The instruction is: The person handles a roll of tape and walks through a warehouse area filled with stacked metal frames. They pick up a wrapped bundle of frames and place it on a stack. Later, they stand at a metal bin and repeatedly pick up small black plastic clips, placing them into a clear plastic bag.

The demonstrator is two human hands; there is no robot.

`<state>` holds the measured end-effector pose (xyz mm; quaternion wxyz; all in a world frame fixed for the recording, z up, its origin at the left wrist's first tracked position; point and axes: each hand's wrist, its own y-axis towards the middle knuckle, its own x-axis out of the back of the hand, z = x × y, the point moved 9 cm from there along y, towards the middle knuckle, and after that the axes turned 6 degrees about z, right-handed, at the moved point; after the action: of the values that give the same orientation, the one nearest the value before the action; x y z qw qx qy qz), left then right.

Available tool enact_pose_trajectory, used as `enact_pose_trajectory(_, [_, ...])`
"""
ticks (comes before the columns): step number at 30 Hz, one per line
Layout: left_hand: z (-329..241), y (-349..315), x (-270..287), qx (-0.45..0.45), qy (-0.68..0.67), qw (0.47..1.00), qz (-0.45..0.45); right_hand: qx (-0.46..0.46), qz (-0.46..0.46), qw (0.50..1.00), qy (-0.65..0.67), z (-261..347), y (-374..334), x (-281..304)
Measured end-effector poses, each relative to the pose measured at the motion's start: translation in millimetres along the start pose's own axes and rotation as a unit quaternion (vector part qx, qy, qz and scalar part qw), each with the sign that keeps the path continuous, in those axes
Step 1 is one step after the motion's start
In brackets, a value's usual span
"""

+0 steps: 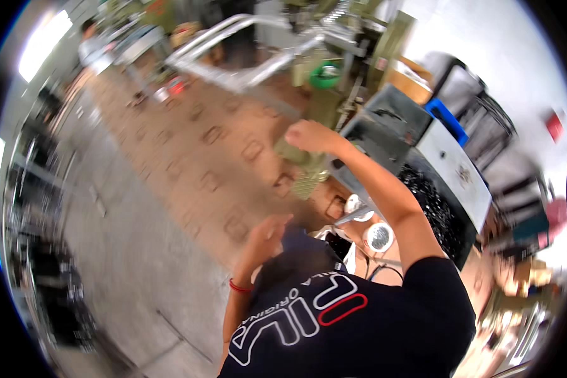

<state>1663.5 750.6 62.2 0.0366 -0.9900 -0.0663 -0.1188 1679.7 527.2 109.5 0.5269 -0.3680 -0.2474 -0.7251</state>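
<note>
Left hand (268,238), blurred, fingers partly bent, contents indeterminable, lay beside dark trousers (303,244), thin red band (240,288) at its wrist; round white tub of grey pieces (379,237) stood rightward; right hand (312,135), loosely curled, contents indeterminable, overlapped in view an olive-green metal machine part (309,181); glossy black pieces (429,205) lay heaped right of its forearm; round green basin (324,74) stood beyond

- The shirt (397,327) is very dark, with white and red print.
- The wrist band (240,287) is red.
- The floor (164,264) is grey on the left and brown beside it, with dark box shapes on the brown.
- The machine (326,108) is dull green.
- The round bowl (324,76) is bright green.
- The bin (446,122) is blue.
- The little bits (432,211) are black.
- The board (450,167) is pale grey.
</note>
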Motion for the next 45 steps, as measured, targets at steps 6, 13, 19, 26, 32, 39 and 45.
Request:
enact_pose_trajectory(6, [-64,158,3,-0.159,0.058,0.984,0.064,-0.348,-0.042,0.934,-0.070,-192,41,114])
enact_pose_trajectory(13, [-51,204,41,-0.123,-0.010,0.991,0.050,-0.465,-0.112,0.875,-0.083,-356,131,113])
enact_pose_trajectory(19, [-3,181,95,-0.039,-0.002,0.999,-0.037,-0.415,-0.134,0.853,-0.287,-479,151,127])
enact_pose_trajectory(26, [62,129,118,0.041,-0.135,0.975,-0.170,-0.469,-0.195,0.799,-0.322,-479,189,99])
enact_pose_trajectory(32, [53,120,133,-0.005,-0.146,0.964,-0.222,-0.402,-0.229,0.780,-0.421,-478,192,113])
enact_pose_trajectory(39, [39,69,131,-0.031,-0.136,0.961,-0.238,-0.235,-0.451,0.839,-0.192,-289,159,122])
enact_pose_trajectory(45, [43,-6,129,-0.073,-0.101,0.960,-0.249,0.007,-0.543,0.837,0.059,-86,98,134])
